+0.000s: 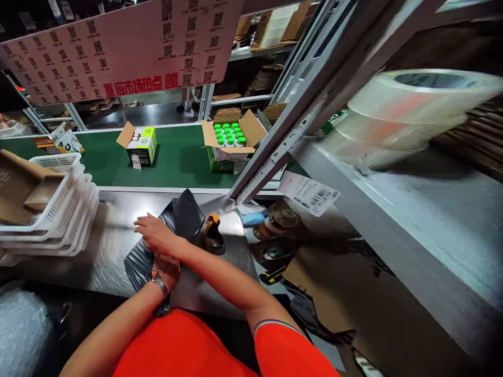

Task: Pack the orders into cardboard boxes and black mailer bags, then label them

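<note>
A black plastic mailing bag [186,214] lies on the steel bench in front of me, its dark film creased and folded. My right hand [157,234] rests across it, fingers stretched out toward the left. Below my right wrist, my left hand [168,272], with a metal watch on its wrist, is against the bag; its fingers are mostly hidden. An orange and black tape dispenser [214,235] stands just right of the bag.
White plastic baskets [70,209] are stacked at left, with cardboard inside. On the green conveyor [176,157] sit a box of green-capped bottles [230,149] and a smaller open box [142,146]. A metal post [283,141] and a shelf with tape rolls [408,115] flank the right.
</note>
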A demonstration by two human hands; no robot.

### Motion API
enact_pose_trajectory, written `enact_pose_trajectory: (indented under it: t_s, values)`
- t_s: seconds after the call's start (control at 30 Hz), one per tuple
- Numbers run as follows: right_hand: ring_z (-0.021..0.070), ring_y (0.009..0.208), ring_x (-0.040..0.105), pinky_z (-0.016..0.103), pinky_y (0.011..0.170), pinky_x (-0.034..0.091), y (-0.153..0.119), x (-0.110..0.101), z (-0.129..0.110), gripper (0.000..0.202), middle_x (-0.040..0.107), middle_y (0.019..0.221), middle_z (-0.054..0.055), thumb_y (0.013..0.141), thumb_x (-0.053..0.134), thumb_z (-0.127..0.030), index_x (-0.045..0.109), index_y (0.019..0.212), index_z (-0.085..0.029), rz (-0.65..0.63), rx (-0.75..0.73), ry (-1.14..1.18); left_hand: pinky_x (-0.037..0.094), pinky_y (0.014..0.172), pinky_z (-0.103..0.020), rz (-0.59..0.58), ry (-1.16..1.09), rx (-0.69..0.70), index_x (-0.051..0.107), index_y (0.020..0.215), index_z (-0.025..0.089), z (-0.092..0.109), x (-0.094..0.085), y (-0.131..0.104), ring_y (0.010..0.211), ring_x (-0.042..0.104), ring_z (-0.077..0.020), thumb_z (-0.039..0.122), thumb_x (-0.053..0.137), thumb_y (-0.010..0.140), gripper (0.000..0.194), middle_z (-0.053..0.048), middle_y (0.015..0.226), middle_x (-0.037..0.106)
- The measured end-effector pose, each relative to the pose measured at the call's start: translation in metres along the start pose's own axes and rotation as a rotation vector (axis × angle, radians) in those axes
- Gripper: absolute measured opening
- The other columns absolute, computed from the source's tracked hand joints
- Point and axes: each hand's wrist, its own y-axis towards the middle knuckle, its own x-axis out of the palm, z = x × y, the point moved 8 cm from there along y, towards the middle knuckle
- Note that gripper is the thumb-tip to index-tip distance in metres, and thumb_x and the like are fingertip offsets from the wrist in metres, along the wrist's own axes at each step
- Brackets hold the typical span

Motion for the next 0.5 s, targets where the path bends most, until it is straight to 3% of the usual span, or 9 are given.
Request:
enact_pose_trajectory:
  t_s: [0.03, 0.1, 0.17, 0.27, 0.37, 0.5]
  values:
    - [0.0292, 0.149, 0.056, 0.05, 0.132, 0.036, 0.021, 0.006, 0.009, 0.032, 0.072, 0.15, 0.013, 0.093, 0.069, -0.015, 0.078, 0.124, -0.015, -0.045, 0.045, -0.038, 0.041, 0.127, -0.066, -0.011, 0.04, -0.01, 0.076, 0.136, 0.009, 0.0, 0.0, 0.0, 0.149, 0.057, -0.04, 0.028, 0.051, 0.099, 0.049, -0.025, 0.151, 0.068]
    - [0.0365, 0.15, 0.054, 0.058, 0.132, 0.034, 0.036, 0.01, 0.049, 0.036, 0.07, 0.152, 0.019, 0.094, 0.07, -0.019, 0.077, 0.128, -0.01, -0.12, 0.218, -0.122, 0.036, 0.122, -0.081, -0.053, 0.157, -0.015, 0.071, 0.15, 0.025, -0.001, 0.003, -0.001, 0.154, 0.05, -0.0513, 0.03, 0.067, 0.096, 0.054, -0.023, 0.165, 0.057]
    - [0.0424, 0.145, 0.058, 0.064, 0.128, 0.036, 0.017, 0.002, 0.1, 0.045, 0.069, 0.151, 0.023, 0.099, 0.068, -0.032, 0.074, 0.139, -0.011, -0.137, 0.405, -0.176, 0.031, 0.12, -0.088, -0.064, 0.242, -0.034, 0.059, 0.161, 0.038, -0.003, 0.005, -0.002, 0.158, 0.04, -0.0574, 0.032, 0.075, 0.094, 0.069, -0.02, 0.177, 0.042]
    - [0.0402, 0.132, 0.067, 0.056, 0.118, 0.047, -0.04, -0.008, 0.156, 0.066, 0.067, 0.153, 0.022, 0.109, 0.053, -0.057, 0.057, 0.162, -0.019, -0.15, 0.598, -0.218, 0.029, 0.12, -0.089, -0.04, 0.28, -0.021, 0.045, 0.169, 0.039, -0.003, 0.008, -0.002, 0.161, 0.035, -0.058, 0.034, 0.071, 0.099, 0.075, -0.023, 0.18, 0.034]
    - [0.0315, 0.117, 0.074, 0.04, 0.102, 0.055, -0.081, -0.004, 0.176, 0.075, 0.07, 0.146, 0.02, 0.112, 0.036, -0.066, 0.038, 0.173, -0.023, -0.161, 0.728, -0.219, 0.03, 0.121, -0.087, -0.052, 0.289, 0.005, 0.043, 0.171, 0.037, -0.001, 0.009, -0.001, 0.161, 0.036, -0.0577, 0.036, 0.072, 0.1, 0.077, -0.024, 0.179, 0.035]
    - [0.0299, 0.115, 0.074, 0.035, 0.096, 0.055, -0.103, 0.01, 0.175, 0.075, 0.073, 0.138, 0.018, 0.112, 0.036, -0.067, 0.037, 0.173, -0.025, -0.108, 0.855, -0.215, 0.035, 0.121, -0.084, -0.089, 0.303, 0.113, 0.043, 0.172, 0.029, -0.01, 0.004, 0.0, 0.16, 0.038, -0.0565, 0.04, 0.073, 0.099, 0.079, -0.024, 0.178, 0.038]
